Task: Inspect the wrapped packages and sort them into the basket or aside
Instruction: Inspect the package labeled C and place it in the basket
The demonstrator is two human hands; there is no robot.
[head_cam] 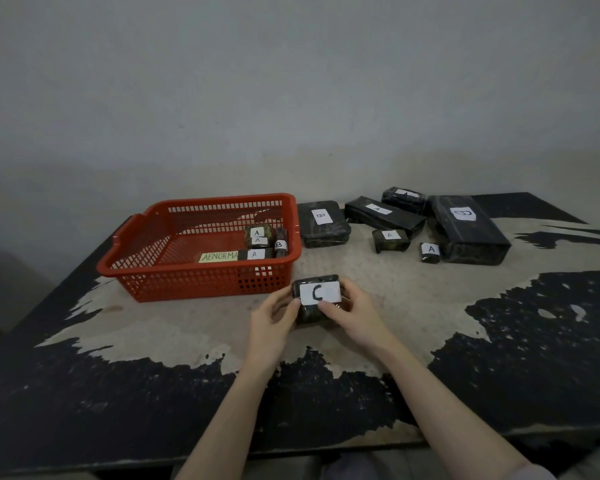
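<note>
**Package marked "C" held over the table as the sort hangs on 1 call**

The left hand [274,315] and right hand [352,315] close around a small dark wrapped package [314,299], fingers curled at its 2 ends, thumbs on the near face below its white label reading "C". The package sits just near of the red basket [146,244], at its near right corner, low over the worn table [413,299]; whether it touches the surface cannot be told.

Inside the basket, by a yellow "ABNORMA…" slip [219,257], lie about 4 small packages marked A and B. Far right, 6 more marked A or B wait well apart from the hands.

The risk appears to be misjudgement: only the labelled face shows, so a flaw underneath could go unseen. The glossy wrap may also slip in a fingertip hold, and a careless lift could catch the basket rim.
</note>
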